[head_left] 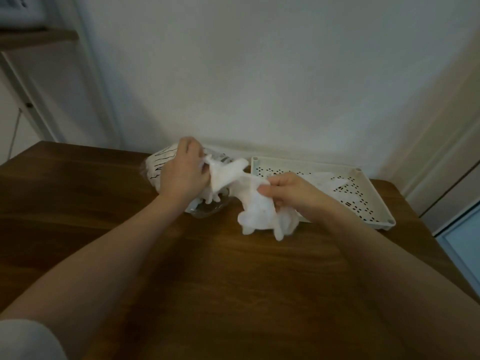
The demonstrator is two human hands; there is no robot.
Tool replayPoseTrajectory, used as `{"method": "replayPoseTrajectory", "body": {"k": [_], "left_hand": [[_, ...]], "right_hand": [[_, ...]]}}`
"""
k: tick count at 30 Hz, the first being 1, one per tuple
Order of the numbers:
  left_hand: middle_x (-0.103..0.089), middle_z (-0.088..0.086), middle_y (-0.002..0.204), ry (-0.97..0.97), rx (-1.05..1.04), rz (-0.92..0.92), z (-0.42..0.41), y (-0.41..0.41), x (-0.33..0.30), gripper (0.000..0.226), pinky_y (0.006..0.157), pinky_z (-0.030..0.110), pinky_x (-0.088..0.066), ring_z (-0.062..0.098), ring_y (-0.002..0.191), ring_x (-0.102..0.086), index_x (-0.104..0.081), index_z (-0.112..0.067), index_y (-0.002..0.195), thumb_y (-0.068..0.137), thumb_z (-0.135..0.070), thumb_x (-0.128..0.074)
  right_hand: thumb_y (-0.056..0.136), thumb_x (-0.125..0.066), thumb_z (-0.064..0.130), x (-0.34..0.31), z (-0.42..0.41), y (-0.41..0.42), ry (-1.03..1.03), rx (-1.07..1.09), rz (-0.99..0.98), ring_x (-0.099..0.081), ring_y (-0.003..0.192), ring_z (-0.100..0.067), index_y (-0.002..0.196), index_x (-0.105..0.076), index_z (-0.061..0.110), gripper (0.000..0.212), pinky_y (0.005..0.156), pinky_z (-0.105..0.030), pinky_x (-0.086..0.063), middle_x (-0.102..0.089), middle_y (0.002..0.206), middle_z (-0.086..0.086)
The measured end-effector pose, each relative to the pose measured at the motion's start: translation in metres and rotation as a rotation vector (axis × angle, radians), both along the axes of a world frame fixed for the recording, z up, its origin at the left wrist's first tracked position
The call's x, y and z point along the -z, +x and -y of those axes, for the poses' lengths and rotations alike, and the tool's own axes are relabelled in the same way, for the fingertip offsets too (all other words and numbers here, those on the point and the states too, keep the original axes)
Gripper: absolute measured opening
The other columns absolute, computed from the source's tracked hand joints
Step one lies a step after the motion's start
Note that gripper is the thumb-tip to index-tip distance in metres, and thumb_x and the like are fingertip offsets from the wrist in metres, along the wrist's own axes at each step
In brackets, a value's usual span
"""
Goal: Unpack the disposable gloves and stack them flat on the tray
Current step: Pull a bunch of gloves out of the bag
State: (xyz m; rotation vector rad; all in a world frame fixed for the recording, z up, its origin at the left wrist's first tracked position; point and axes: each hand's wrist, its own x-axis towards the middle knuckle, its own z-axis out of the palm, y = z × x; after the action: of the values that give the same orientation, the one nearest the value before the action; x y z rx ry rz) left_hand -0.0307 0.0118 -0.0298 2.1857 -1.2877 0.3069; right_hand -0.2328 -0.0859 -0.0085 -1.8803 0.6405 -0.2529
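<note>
On the wooden worktop (181,268) against the wall sits a clear plastic bag (166,165) with black stripes, white gloves bunched inside. Just right of it, a white perforated tray (363,201) already has a couple of thin gloves (330,183) lying in it. Both hands are up between bag and tray: left hand (183,172) has its grip curled tight on one end of a crumpled glove (249,196), right hand (288,189) pinches the other part, rest dangling toward the worktop.
</note>
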Motion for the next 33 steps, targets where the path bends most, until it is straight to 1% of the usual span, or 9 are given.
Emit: {"method": "replayPoseTrajectory", "body": {"k": [4,7,12,15,17,19,22,30,33], "left_hand": [[-0.031,0.009,0.143,0.188,0.017,0.178,-0.003,0.004,-0.005,0.051,0.062,0.037,-0.043,0.037,0.082,-0.059,-0.045,-0.01,0.125,0.079,-0.003,-0.065],[-0.053,0.012,0.124,0.36,0.13,0.446,-0.008,0.001,-0.002,0.03,0.058,0.032,-0.047,0.028,0.073,-0.061,-0.067,-0.014,0.1,0.072,-0.017,-0.075],[-0.023,0.005,0.151,0.704,0.226,0.322,-0.005,0.0,0.0,0.051,0.106,0.041,-0.023,0.027,0.132,-0.03,-0.048,-0.025,0.134,0.084,-0.02,-0.056],[-0.031,-0.002,0.148,0.255,0.358,-0.049,-0.015,-0.007,-0.015,0.051,0.111,0.036,-0.006,0.019,0.138,-0.016,-0.058,-0.025,0.123,0.077,-0.021,-0.036],[-0.055,-0.003,0.12,-0.078,0.437,-0.435,-0.023,-0.016,-0.024,0.045,0.103,0.03,-0.027,0.014,0.119,-0.043,-0.067,-0.017,0.105,0.079,-0.028,-0.031],[-0.064,0.003,0.093,-0.1,0.454,-0.625,-0.025,-0.027,-0.032,0.046,0.083,0.031,-0.045,0.016,0.09,-0.058,-0.066,-0.01,0.09,0.087,-0.045,-0.036],[-0.06,0.004,0.077,-0.022,0.397,-0.519,-0.024,-0.029,-0.027,0.035,0.069,0.033,-0.047,0.016,0.071,-0.056,-0.06,-0.004,0.083,0.093,-0.037,-0.051],[-0.049,0.011,0.063,-0.271,0.215,-0.585,-0.027,-0.019,-0.019,0.036,0.064,0.044,-0.044,0.026,0.062,-0.048,-0.049,0.0,0.071,0.097,-0.025,-0.045],[-0.054,0.004,0.063,-0.326,0.064,-0.507,-0.026,-0.014,-0.019,0.018,0.063,0.039,-0.047,0.022,0.062,-0.053,-0.054,-0.012,0.093,0.098,-0.024,-0.042]], "right_hand": [[0.079,-0.063,0.016,-0.009,0.004,0.004,0.326,0.039,0.388,-0.062,0.071,-0.015,0.076,-0.066,0.01,0.008,0.075,-0.03,-0.049,-0.065,0.073,-0.001],[0.081,-0.055,0.017,-0.016,0.003,0.007,0.551,0.052,0.587,-0.064,0.083,-0.021,0.095,-0.06,0.006,0.019,0.074,-0.034,-0.052,-0.066,0.087,-0.006],[0.08,-0.063,0.018,-0.014,-0.005,0.022,0.627,0.091,0.512,-0.062,0.076,-0.022,0.105,-0.06,0.006,0.027,0.075,-0.034,-0.051,-0.065,0.087,-0.007],[0.089,-0.057,0.026,-0.011,-0.015,0.029,0.702,0.051,0.461,-0.061,0.073,-0.018,0.112,-0.058,0.012,0.027,0.072,-0.033,-0.05,-0.064,0.085,-0.004],[0.096,-0.048,0.014,-0.007,-0.021,0.034,0.629,0.051,0.464,-0.065,0.074,-0.014,0.116,-0.057,0.015,0.023,0.068,-0.029,-0.054,-0.068,0.086,-0.001],[0.095,-0.046,0.005,-0.002,-0.026,0.038,0.546,0.063,0.43,-0.066,0.087,-0.019,0.121,-0.056,0.012,0.028,0.08,-0.033,-0.056,-0.069,0.098,-0.006],[0.099,-0.044,0.016,0.002,-0.031,0.044,0.473,0.114,0.324,-0.063,0.095,-0.027,0.119,-0.059,0.005,0.027,0.091,-0.042,-0.05,-0.068,0.105,-0.012],[0.097,-0.05,0.016,0.006,-0.027,0.039,0.325,0.323,0.335,-0.061,0.071,-0.021,0.089,-0.069,0.01,0.022,0.064,-0.032,-0.049,-0.068,0.077,-0.005],[0.094,-0.054,0.012,0.002,-0.018,0.034,0.481,0.449,0.485,-0.063,0.075,-0.02,0.09,-0.069,0.012,0.016,0.068,-0.035,-0.052,-0.069,0.083,-0.005]]}}
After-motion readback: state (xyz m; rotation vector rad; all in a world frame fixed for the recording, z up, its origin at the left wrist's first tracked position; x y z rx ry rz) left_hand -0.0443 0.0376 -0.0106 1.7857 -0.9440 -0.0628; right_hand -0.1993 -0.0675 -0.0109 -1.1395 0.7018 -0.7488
